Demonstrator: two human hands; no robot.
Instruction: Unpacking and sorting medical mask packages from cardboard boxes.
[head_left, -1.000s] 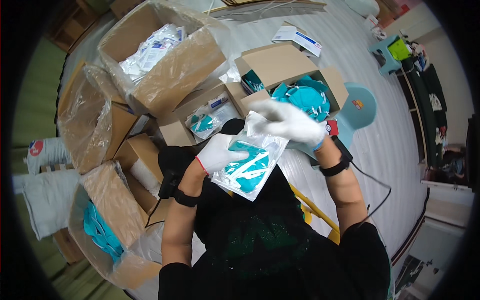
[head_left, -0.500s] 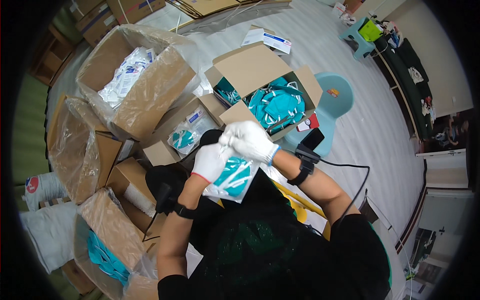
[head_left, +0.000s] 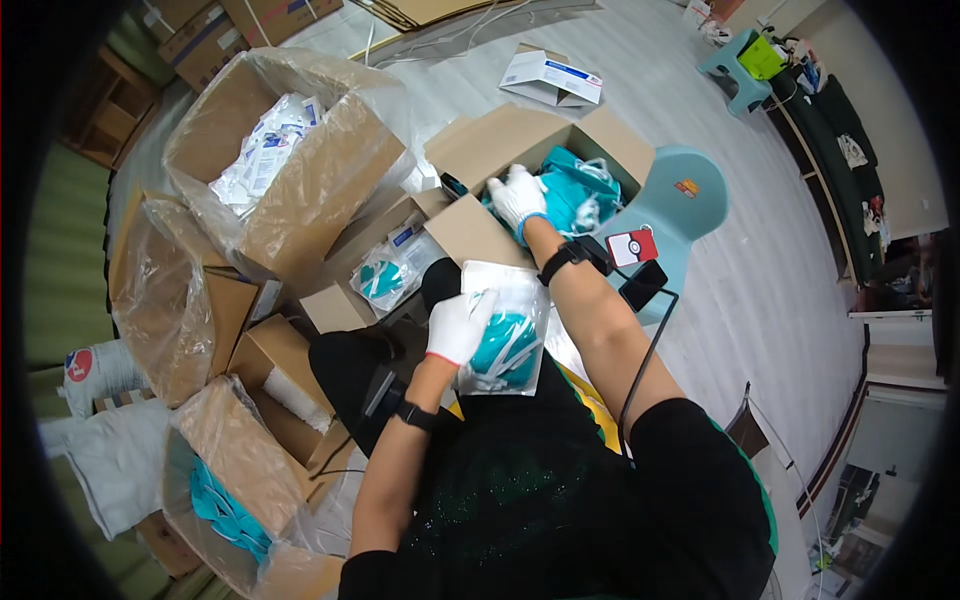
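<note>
My left hand (head_left: 460, 325), in a white knit glove, is closed on the left edge of a clear plastic bag (head_left: 541, 318) over my lap. Inside the bag lie teal face masks (head_left: 505, 348) with white straps. My right hand (head_left: 519, 198), gloved the same way, reaches into an open cardboard box (head_left: 497, 137) full of loose teal masks (head_left: 577, 196). Its fingers are apart over the masks at the box's left side; the fingertips are partly hidden.
Left of that box, a smaller carton (head_left: 327, 305) holds bagged masks. A large plastic-lined box (head_left: 318, 203) contains white packets. A blue plastic chair (head_left: 690, 195) stands right of the masks, with a red-and-white card (head_left: 631, 247) on it. Another lined box (head_left: 180, 480) holds teal pieces.
My right hand has left my left hand and moved forward into the mask box. The bag, still in my left hand, now lies flatter and shows more fully.
</note>
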